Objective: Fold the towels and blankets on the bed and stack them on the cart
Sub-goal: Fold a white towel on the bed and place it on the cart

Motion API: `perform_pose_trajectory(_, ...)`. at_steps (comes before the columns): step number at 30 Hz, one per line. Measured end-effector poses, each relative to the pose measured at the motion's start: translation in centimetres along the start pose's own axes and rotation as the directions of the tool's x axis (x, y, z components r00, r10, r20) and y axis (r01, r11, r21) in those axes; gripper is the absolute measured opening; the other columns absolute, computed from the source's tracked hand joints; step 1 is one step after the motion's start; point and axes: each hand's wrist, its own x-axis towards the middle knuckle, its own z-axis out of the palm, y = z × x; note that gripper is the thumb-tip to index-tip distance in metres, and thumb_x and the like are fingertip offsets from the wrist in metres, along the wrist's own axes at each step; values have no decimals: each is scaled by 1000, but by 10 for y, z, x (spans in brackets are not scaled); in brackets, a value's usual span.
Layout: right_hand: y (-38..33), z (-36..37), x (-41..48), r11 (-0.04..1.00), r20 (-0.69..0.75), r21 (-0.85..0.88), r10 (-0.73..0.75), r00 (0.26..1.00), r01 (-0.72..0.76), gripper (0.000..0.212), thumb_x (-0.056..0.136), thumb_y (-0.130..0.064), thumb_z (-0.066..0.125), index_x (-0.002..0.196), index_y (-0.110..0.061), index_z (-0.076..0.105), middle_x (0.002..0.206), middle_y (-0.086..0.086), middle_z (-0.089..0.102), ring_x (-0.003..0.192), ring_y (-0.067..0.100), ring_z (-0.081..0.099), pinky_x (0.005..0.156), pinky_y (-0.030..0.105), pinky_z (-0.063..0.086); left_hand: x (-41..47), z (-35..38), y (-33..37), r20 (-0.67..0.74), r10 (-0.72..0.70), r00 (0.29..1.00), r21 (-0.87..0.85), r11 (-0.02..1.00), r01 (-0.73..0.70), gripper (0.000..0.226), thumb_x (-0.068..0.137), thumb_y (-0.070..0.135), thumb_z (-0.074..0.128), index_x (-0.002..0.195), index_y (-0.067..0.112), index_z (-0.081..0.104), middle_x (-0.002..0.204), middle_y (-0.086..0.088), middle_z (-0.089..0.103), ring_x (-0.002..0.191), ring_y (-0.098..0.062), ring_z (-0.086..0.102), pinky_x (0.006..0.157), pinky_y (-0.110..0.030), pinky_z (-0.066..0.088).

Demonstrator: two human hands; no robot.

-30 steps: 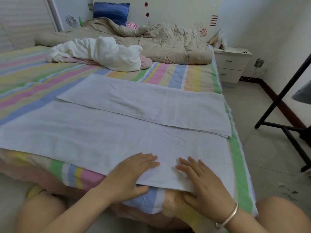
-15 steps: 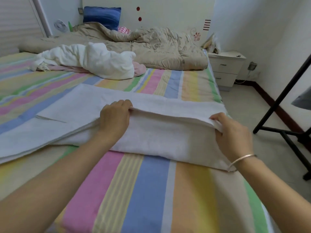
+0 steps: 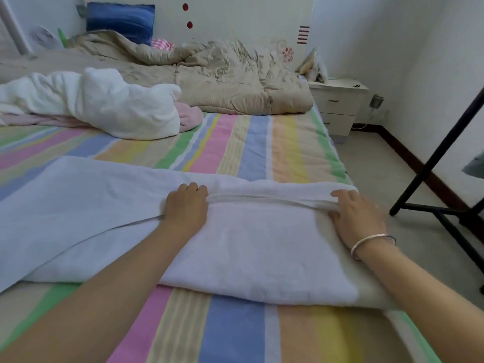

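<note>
Your left hand (image 3: 186, 205) and right hand (image 3: 358, 216) are out on the striped bed (image 3: 235, 153) near its right edge, fingers curled round the doubled edge of the white towel (image 3: 248, 244). Looks mid-fold to me. Next you'd square the edges, then fold the long left side over.

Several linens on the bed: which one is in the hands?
The flat pale towel in the foreground; left hand and right hand grip its folded edge. The fluffy white bundle, pink cloth and beige quilt lie crumpled farther back.
</note>
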Motion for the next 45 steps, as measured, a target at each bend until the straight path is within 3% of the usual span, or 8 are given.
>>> perform_pose_trajectory(7, -114, -8, -41, 975, -209, 151, -131, 969, 164, 44, 67, -21, 48, 106, -11, 67, 107, 14, 66, 100, 38, 61, 90, 51, 46, -19, -16, -24, 88, 109, 990, -313, 947, -76, 42, 96, 16, 46, 138, 21, 40, 130, -1, 51, 119, -22, 47, 86, -32, 39)
perform_pose_trajectory(12, -226, -12, -85, 877, -110, 359, -301, 947, 320, 39, 78, -30, 35, 88, -17, 70, 94, 6, 69, 85, 32, 65, 78, 44, 53, -79, -41, -88, -3, 320, 947, -516, 811, -276, 73, 91, 68, 30, 151, 26, 30, 152, 7, 37, 139, -12, 35, 114, -22, 21)
perform_pose_trajectory(20, -346, -29, -99, 791, -97, 491, -368, 925, 366, 39, 72, -21, 40, 96, -22, 71, 102, 1, 64, 96, 31, 58, 69, 39, 50, -162, -51, -291, -123, 27, 992, -676, 730, -104, 41, 95, 63, 26, 110, 41, 58, 114, 23, 63, 109, -1, 56, 93, -10, 38)
perform_pose_trajectory(26, -407, -39, -107, 643, -122, 507, -605, 787, 574, 51, 71, -17, 34, 105, -22, 72, 112, 1, 66, 102, 34, 59, 75, 41, 52, -168, -40, -375, 120, -56, 991, -648, 752, 121, 68, 84, -14, 41, 122, 39, 58, 126, 8, 58, 110, -21, 58, 83, -34, 50)
perform_pose_trajectory(30, -422, -42, -97, 618, -191, 538, -573, 797, 573, 67, 65, -10, 31, 124, -20, 63, 126, 0, 61, 113, 26, 52, 88, 36, 49, -145, -43, -380, 201, 90, 975, -810, 575, 114, 40, 94, 2, 53, 116, 33, 65, 119, 17, 62, 103, 2, 60, 77, -15, 52)
perform_pose_trajectory(33, -430, -45, -78, 686, -91, 602, -450, 888, 409, 73, 77, 0, 41, 147, -23, 37, 149, -6, 39, 131, 15, 35, 102, 28, 38, -108, -38, -379, 67, 16, 998, -698, 715, 35, 16, 86, 28, 55, 90, 31, 70, 87, 11, 70, 84, -9, 65, 69, -28, 52)
perform_pose_trajectory(37, -452, -32, -42, 807, 201, 539, -400, 894, 240, 72, 95, -22, 48, 153, -32, 7, 160, -10, 12, 144, 15, 15, 111, 30, 28, -68, -13, -379, 111, -283, 953, -467, 831, 301, 45, 93, 46, 52, 62, 16, 39, 59, -1, 46, 56, -21, 47, 51, -32, 29)
perform_pose_trajectory(45, -474, -16, -30, 909, 346, 305, -384, 856, 285, 50, 101, -35, 28, 150, -32, 21, 159, -6, 15, 147, 19, 7, 116, 33, 7, -53, 19, -381, 226, -324, 919, -418, 820, 391, 48, 93, 54, 51, 67, 19, 31, 62, 3, 34, 54, -15, 35, 51, -29, 23)
